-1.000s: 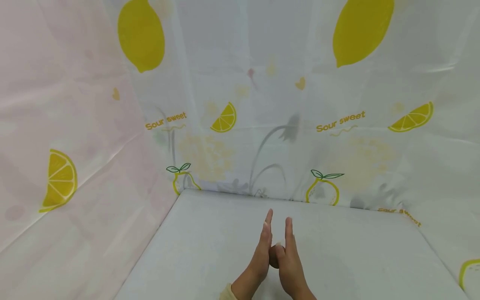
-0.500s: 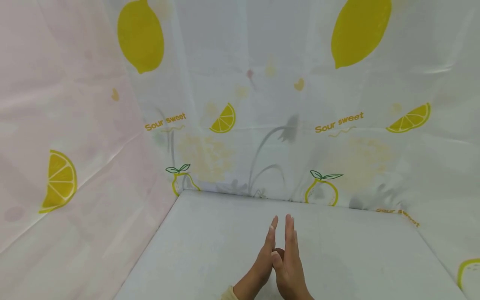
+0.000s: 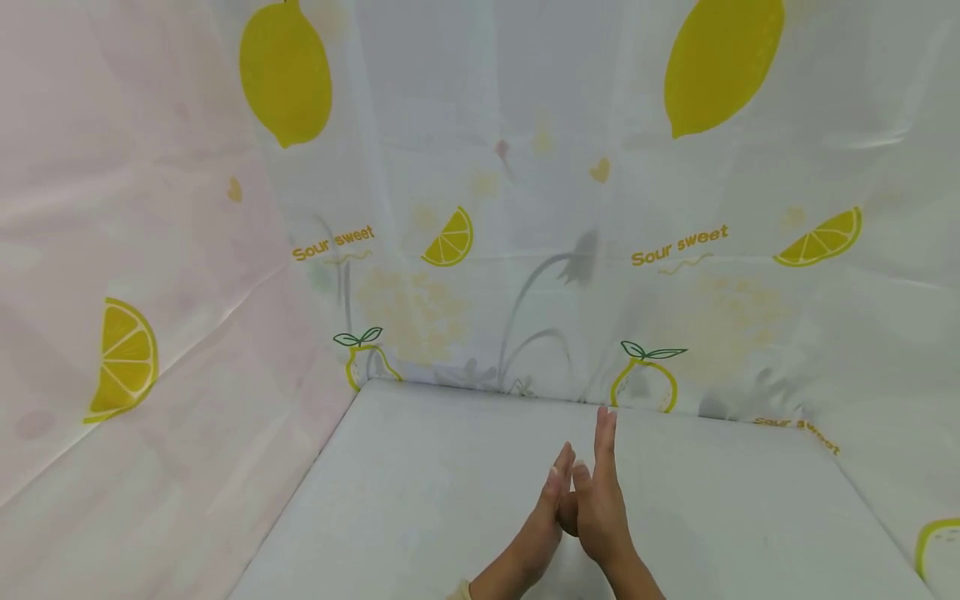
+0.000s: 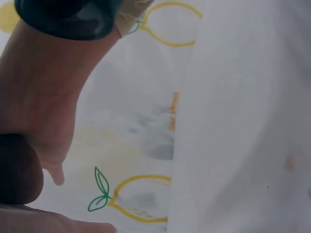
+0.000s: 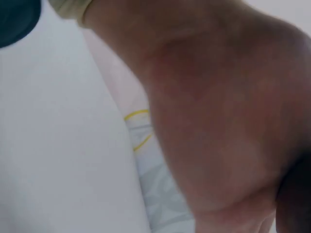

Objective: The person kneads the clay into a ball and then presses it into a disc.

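Observation:
A dark brown rounded lump (image 3: 567,514) sits between two facing palms over the white table. My left hand (image 3: 542,523) presses it from the left, its fingers straight and pointing away. My right hand (image 3: 602,518) lies flat against the other side, with straight fingers reaching further forward than the left ones. In the left wrist view, the smooth brown lump (image 4: 19,170) shows at the left edge between a palm and a finger. Only a dark part of the lump (image 5: 296,201) appears at the right edge of the right wrist view.
The white tabletop (image 3: 420,475) runs back to a hanging cloth (image 3: 525,208) printed with lemons and "Sour sweet" lettering. A pinkish cloth (image 3: 187,250) borders the left side. A teal band (image 4: 73,19) and a pale sleeve cross the top of the left wrist view.
Both hands have shifted right with the lump between them. The right hand has slid forward past the left, and more of the lump shows than half a second ago.

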`<state>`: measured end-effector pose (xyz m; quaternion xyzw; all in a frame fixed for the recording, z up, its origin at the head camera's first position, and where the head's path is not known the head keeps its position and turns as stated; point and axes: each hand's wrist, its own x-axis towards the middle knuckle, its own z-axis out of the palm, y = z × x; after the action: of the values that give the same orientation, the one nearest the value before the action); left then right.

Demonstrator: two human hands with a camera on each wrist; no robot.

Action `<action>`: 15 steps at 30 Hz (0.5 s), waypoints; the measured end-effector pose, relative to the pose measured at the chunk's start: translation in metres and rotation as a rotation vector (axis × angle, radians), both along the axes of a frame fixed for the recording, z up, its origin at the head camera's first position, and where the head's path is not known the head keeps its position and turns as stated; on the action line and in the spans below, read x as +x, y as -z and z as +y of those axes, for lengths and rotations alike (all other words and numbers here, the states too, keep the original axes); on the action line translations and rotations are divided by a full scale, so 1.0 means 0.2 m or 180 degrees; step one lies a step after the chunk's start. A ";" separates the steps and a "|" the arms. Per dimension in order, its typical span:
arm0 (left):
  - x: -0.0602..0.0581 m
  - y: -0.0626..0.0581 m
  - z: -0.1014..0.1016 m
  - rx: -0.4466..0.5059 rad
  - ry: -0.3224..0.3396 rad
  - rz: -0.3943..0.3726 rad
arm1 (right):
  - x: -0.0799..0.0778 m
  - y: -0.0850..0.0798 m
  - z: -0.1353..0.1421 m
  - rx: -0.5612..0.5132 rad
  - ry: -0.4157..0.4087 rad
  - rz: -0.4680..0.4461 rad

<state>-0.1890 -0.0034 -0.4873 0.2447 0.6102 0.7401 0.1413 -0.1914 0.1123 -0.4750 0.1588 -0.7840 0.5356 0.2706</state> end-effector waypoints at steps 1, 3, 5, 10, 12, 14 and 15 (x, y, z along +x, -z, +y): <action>0.00 0.00 0.00 0.0023 0.0013 -0.0001 | -0.01 0.01 0.00 0.0015 -0.0005 -0.0020; -0.01 -0.01 0.00 0.0070 0.0014 -0.0023 | -0.01 0.03 0.01 0.0025 -0.0034 -0.0081; -0.02 -0.02 -0.01 0.0118 -0.0009 -0.0066 | -0.01 0.05 0.01 0.0016 -0.0079 -0.0172; -0.05 -0.03 -0.03 0.0222 -0.0090 -0.0028 | 0.01 0.10 -0.02 -0.0039 -0.0179 -0.0420; -0.06 -0.04 -0.03 0.0252 -0.0157 0.0025 | 0.02 0.11 -0.03 -0.0044 -0.0174 -0.0500; -0.07 -0.04 -0.03 0.0221 -0.0284 0.0053 | 0.03 0.13 -0.05 0.0012 -0.0143 -0.0475; -0.08 -0.05 -0.03 0.0188 -0.0375 0.0062 | 0.04 0.14 -0.06 0.0031 -0.0132 -0.0440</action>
<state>-0.2044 -0.0100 -0.4781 0.2196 0.6028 0.7625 0.0842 -0.1831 0.1002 -0.5032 0.1389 -0.8000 0.5470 0.2038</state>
